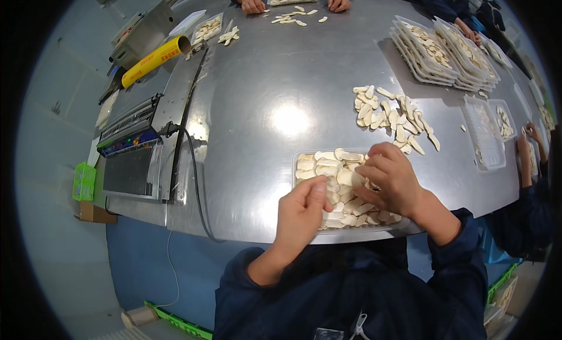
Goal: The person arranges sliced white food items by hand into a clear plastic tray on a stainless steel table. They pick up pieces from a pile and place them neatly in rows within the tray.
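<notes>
A clear plastic tray (298, 158) full of pale sliced pieces (328, 164) sits at the near edge of the steel table (275, 76). My left hand (298, 214) rests on the tray's near left side, fingers curled, thumb touching the slices. My right hand (391, 179) lies over the tray's right half, fingertips pressing on a slice. Just beyond the tray is a loose heap of slices (392, 114).
Stacks of filled trays (445, 50) stand at the far right, an empty tray (486, 135) beside them. A film-wrapping machine (132, 158) with a yellow roll (155, 60) is at the left. Other people's hands (253, 3) work at the far edge and right side.
</notes>
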